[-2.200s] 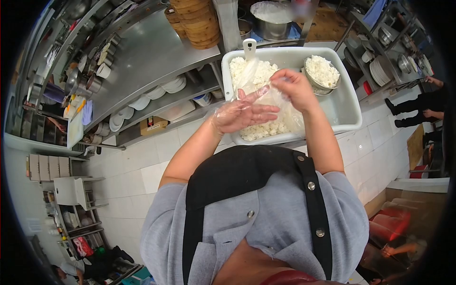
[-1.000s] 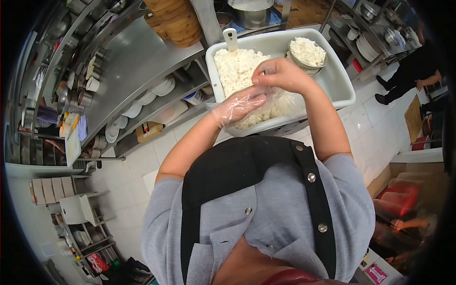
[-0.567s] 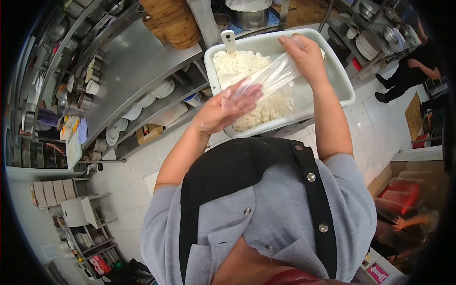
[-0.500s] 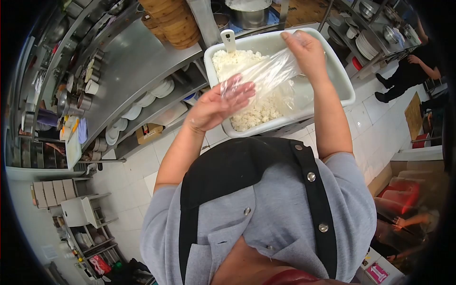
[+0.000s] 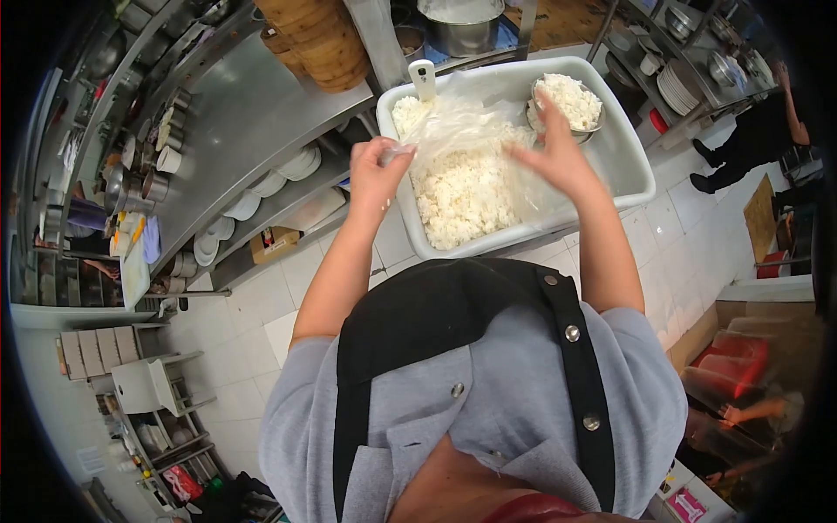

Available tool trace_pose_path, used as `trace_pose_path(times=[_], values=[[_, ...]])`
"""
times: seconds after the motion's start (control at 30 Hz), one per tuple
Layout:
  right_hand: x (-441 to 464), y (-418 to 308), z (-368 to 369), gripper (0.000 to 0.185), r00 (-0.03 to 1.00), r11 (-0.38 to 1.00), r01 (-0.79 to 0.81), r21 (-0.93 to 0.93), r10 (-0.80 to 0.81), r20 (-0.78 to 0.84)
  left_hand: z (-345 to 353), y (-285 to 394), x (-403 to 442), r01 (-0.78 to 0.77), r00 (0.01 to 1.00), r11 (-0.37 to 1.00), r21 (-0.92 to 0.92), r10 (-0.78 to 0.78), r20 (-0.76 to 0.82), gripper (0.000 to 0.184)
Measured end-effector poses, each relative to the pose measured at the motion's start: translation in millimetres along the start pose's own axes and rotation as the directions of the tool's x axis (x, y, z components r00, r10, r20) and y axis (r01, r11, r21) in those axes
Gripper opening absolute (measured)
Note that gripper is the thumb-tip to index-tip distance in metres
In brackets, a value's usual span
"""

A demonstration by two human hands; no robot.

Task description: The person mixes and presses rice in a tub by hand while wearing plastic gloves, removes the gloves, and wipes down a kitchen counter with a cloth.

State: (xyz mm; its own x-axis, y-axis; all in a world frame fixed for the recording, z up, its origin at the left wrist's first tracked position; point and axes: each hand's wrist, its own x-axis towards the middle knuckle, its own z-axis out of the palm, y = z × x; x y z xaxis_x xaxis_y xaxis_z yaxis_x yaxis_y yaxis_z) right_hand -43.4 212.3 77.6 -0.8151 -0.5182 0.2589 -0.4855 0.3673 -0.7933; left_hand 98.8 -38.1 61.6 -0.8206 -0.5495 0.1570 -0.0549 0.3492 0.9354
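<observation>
A white rectangular tub point(image 5: 646, 166) holds loose cooked rice point(image 5: 462, 196) on its left side. My left hand point(image 5: 375, 179) is at the tub's left rim, fingers pinched on a clear plastic bag point(image 5: 458, 131) that spreads limply over the rice. A few grains stick to that hand. Above the right part of the tub, my right hand point(image 5: 558, 161) has its fingers apart, close to the bag's other end and overlapping a metal bowl point(image 5: 589, 135) heaped with rice. A white handle point(image 5: 423, 80) sticks up at the back left corner; its lower end is hidden.
A steel counter point(image 5: 235, 96) runs along the left, with bamboo steamers point(image 5: 318, 44) stacked on it and plates point(image 5: 247, 205) below. Behind the tub stands a large metal pot point(image 5: 462, 33). At right are a shelf with plates point(image 5: 676, 87) and a person in dark clothes point(image 5: 750, 135).
My right hand has come down and its fingers have spread, away from the bag end it held up. My left hand has moved left, closing on the bag. The rice-filled bowl now shows.
</observation>
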Motion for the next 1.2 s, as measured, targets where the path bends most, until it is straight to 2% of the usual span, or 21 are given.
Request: trace_pose_path(times=[0.03,0.13,0.2,0.23,0.3,0.37,0.4,0.47,0.5,0.53,0.6,0.63,0.73,0.77,0.8,0.87,0.93,1.03,1.07,1.13,1.2], values=[[-14.0,5.8,2.4,0.102,0.993,0.927,0.083,-0.367,-0.047,0.105,-4.8,1.0,0.7,-0.126,0.973,0.936,0.328,0.181,-0.145,0.028],[-47.1,9.2,9.2,0.082,0.988,0.893,0.072,-0.444,-0.004,0.152,-14.4,-2.6,6.3,-0.115,0.957,0.889,0.443,0.219,-0.191,0.03],[-47.5,29.6,2.7,0.049,0.908,0.932,-0.219,-0.288,0.303,0.289,-16.3,12.4,4.2,-0.104,0.963,0.888,0.447,0.203,-0.179,0.03],[-45.5,31.6,-1.2,0.049,0.91,0.933,-0.214,-0.289,0.299,0.289,-16.2,22.5,4.4,-0.038,0.986,0.86,0.509,0.115,-0.12,0.03],[-39.1,27.0,-13.1,0.023,0.979,0.956,-0.201,-0.213,0.203,-0.012,-10.7,26.6,5.1,0.018,0.997,0.821,0.57,0.026,-0.069,0.03],[-31.6,2.2,-25.6,0.021,0.959,0.959,-0.281,-0.028,0.281,-0.024,0.8,16.5,3.8,-0.235,0.934,0.679,0.696,0.357,-0.033,0.035],[-28.6,-11.5,-29.9,0.019,0.933,0.923,-0.353,0.156,0.36,-0.018,7.1,14.1,5.9,-0.24,0.932,0.677,0.696,0.362,-0.031,0.035],[-27.8,-35.8,-31.5,0.018,0.95,0.921,-0.298,0.251,0.311,-0.014,20.0,12.5,11.1,-0.144,0.99,0.948,0.284,0.136,0.048,0.044],[-28.2,-44.8,-28.0,0.018,0.965,0.908,-0.243,0.342,0.263,-0.011,22.1,24.9,10.3,0.085,0.963,0.989,0.123,-0.113,0.243,0.06],[-27.4,-47.1,-19.2,0.018,0.964,0.908,-0.244,0.342,0.264,-0.014,28.5,33.9,5.5,0.084,0.963,0.989,0.122,-0.112,0.245,0.06],[-24.8,-47.7,4.5,0.026,1.0,0.947,-0.019,0.32,0.012,0.023,40.3,47.1,-8.3,0.316,0.881,0.895,-0.314,-0.154,0.447,0.074],[-25.3,-55.3,14.5,0.032,0.996,0.963,0.007,0.27,-0.03,0.081,40.3,50.4,-10.4,0.413,0.821,0.853,-0.319,-0.198,0.536,0.085],[-33.3,-63.1,34.2,0.043,0.971,0.972,0.14,0.188,-0.172,0.167,44.9,51.3,-18.6,0.395,0.825,0.846,-0.357,-0.157,0.543,0.09],[-34.9,-60.7,37.2,0.049,0.942,0.958,0.241,0.156,-0.269,0.202,46.9,42.5,-15.3,0.298,0.872,0.882,-0.364,-0.097,0.479,0.071],[-35.2,-56.3,36.9,0.049,0.943,0.958,0.241,0.157,-0.269,0.197,45.2,38.9,-11.3,0.297,0.871,0.884,-0.362,-0.095,0.482,0.071],[-36.9,-45.1,30.8,0.051,0.956,0.926,0.09,0.366,-0.184,0.23,36.5,35.0,-4.0,0.333,0.878,0.875,-0.351,-0.152,0.455,0.042],[-36.7,-37.2,11.7,0.055,0.954,0.9,0.003,0.437,-0.134,0.27,29.4,40.2,0.3,0.32,0.898,0.873,-0.367,-0.156,0.412,0.034],[-39.2,-32.6,-12.2,0.079,0.956,0.955,0.292,-0.041,-0.293,-0.015,25.3,48.2,6.9,0.355,0.891,0.885,-0.301,-0.222,0.397,0.038],[-41.1,-35.4,-14.7,0.079,0.954,0.954,0.299,-0.036,-0.299,-0.009,29.4,48.4,4.2,0.354,0.894,0.885,-0.303,-0.225,0.387,0.038],[-44.2,-39.5,-18.0,0.093,0.908,0.813,0.407,-0.417,-0.41,0.086,42.0,49.2,-4.0,0.4,0.848,0.848,-0.347,-0.199,0.491,0.04],[-47.2,-32.3,-5.4,0.097,0.908,0.809,0.414,-0.418,-0.401,0.123,52.9,49.2,-11.1,0.423,0.802,0.843,-0.332,-0.178,0.57,0.04]])
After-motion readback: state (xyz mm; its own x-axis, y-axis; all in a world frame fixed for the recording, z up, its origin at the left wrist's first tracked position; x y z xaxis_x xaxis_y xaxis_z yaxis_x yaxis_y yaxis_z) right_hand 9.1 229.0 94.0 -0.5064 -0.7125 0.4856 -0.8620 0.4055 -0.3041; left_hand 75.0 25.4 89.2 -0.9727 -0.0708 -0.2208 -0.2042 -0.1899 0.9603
